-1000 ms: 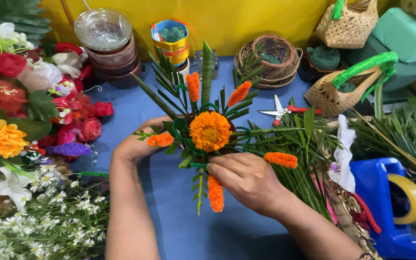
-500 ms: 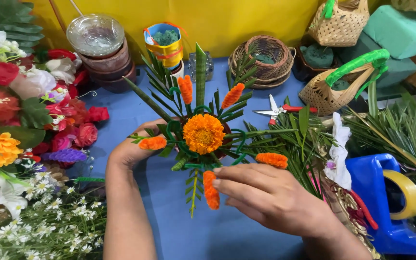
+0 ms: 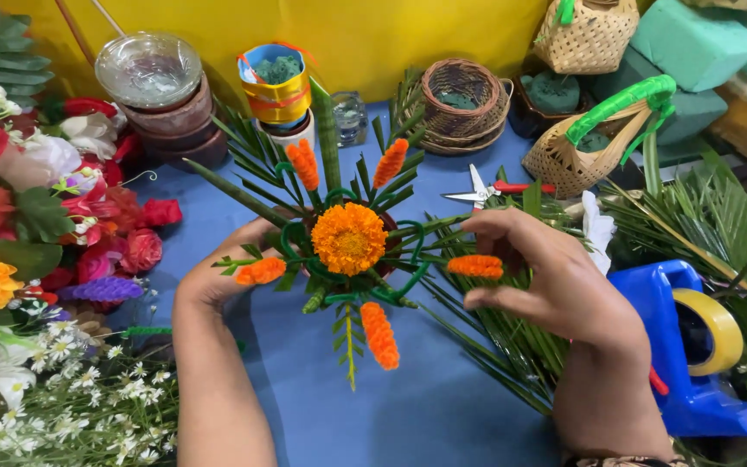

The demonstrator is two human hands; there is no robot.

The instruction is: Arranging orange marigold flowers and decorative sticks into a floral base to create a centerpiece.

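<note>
A flower arrangement stands in the middle of the blue table [image 3: 442, 406]: a big orange marigold [image 3: 349, 238] in a small dark pot, ringed by green leaf strips, curled green loops and several orange flower spikes [image 3: 380, 335]. My left hand [image 3: 222, 272] holds the arrangement's left side, next to the left orange spike [image 3: 261, 271]. To the right of the arrangement my right hand [image 3: 555, 277] hovers with fingers spread; its fingertips are at the right orange spike [image 3: 475, 265], and whether they touch it I cannot tell.
Loose flowers [image 3: 36, 225] are heaped at the left, small white ones [image 3: 70, 398] in front. Stacked bowls [image 3: 161, 99], a yellow-taped cup [image 3: 276, 86] and woven baskets [image 3: 464, 104] line the back. Scissors [image 3: 494, 190], palm leaves [image 3: 702, 225], green foam blocks [image 3: 693, 43] and a blue tape dispenser [image 3: 693, 346] lie to the right.
My right hand has left the lower orange spike and moved up and right to the right-hand spike. The left hand stays on the arrangement's left side.
</note>
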